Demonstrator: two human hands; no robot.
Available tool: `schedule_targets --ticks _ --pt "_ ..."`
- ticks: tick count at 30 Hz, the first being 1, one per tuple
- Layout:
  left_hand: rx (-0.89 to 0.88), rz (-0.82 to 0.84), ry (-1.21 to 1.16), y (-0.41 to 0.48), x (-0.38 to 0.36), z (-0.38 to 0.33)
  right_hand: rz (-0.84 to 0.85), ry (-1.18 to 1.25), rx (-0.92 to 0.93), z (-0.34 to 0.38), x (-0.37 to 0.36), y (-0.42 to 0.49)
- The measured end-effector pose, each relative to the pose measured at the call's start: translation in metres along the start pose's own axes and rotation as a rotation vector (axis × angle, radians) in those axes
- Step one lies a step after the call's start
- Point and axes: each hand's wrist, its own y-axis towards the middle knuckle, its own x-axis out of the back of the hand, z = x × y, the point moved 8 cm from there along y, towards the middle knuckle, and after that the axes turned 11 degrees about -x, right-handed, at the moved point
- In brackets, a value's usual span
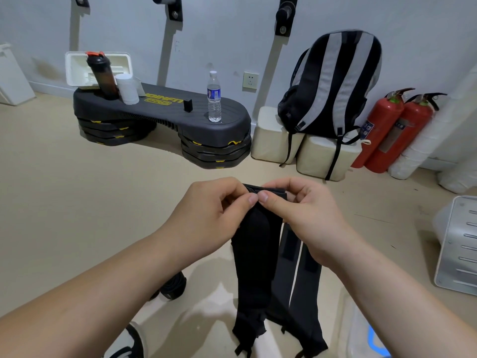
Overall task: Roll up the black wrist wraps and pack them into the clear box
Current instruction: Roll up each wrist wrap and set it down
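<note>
Slippage at the very first turn looks like the main hazard: the person's left hand (214,202) and right hand (296,208) both pinch the folded top end (268,191) of the black wrist wraps (258,254), thumbs pressed side by side on the near face and fingers curled behind it, so only a small tight fold sits between them. The rest of the wraps hangs straight down in mid-air between the forearms, well above the floor (77,202), with nothing supporting it. Several strips appear to hang together, a wide dark one in front and two behind bearing hook-and-loop patches (290,249); if they are rolled as one bundle the layers could creep sideways and the roll come out cone-shaped or too fat for the box. Those patches could also snag on the neighbouring fabric and lock a crooked turn in place. Because the free length swings, any regrip of one hand probably leaves the other holding the whole weight, and the core could spring open. A rolled black bundle (173,285) lies on the floor at lower left. What looks like the clear box (358,329) sits at the lower right edge, only partly in view, so a blind reach toward it could miss it.
</note>
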Motion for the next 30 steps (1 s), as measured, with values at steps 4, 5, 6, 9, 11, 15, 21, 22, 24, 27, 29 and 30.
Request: schedule_targets --ticks 4,5,6,9,11,15,21,22,24,27,29,30 --pt "0.078 -0.055 -0.087 0.003 0.006 0.002 0.055 0.007 -0.007 0.003 0.000 -0.002" --pt "0.110 -0.073 -0.104 0.004 0.008 0.004 0.064 0.010 -0.014 0.004 0.001 -0.002" --pt "0.141 -0.093 -0.114 0.004 0.011 0.005 0.080 0.021 -0.025 0.005 0.001 -0.002" --pt "0.234 -0.098 -0.124 0.004 0.016 0.013 0.153 0.076 -0.067 0.004 -0.002 -0.004" --pt "0.298 -0.022 -0.204 0.001 0.010 0.016 0.183 0.082 -0.077 0.003 -0.003 -0.005" --pt "0.335 0.108 -0.389 -0.006 -0.006 0.012 0.205 -0.016 -0.041 0.002 -0.006 -0.006" --pt "0.337 -0.004 -0.500 -0.007 -0.003 0.008 0.203 -0.035 0.023 0.009 -0.008 -0.009" --pt "0.327 -0.014 -0.513 -0.006 -0.003 0.006 0.200 -0.037 0.036 0.011 -0.008 -0.009" --pt "0.320 -0.022 -0.546 -0.004 -0.003 0.003 0.197 -0.058 0.066 0.015 -0.007 -0.010" --pt "0.314 -0.025 -0.563 -0.003 -0.001 0.002 0.183 -0.114 0.113 0.019 -0.008 -0.011" --pt "0.301 -0.029 -0.557 -0.003 -0.002 0.001 0.138 -0.168 0.161 0.018 -0.009 -0.013" --pt "0.288 -0.031 -0.548 -0.003 -0.003 0.000 0.112 -0.184 0.185 0.018 -0.009 -0.013"
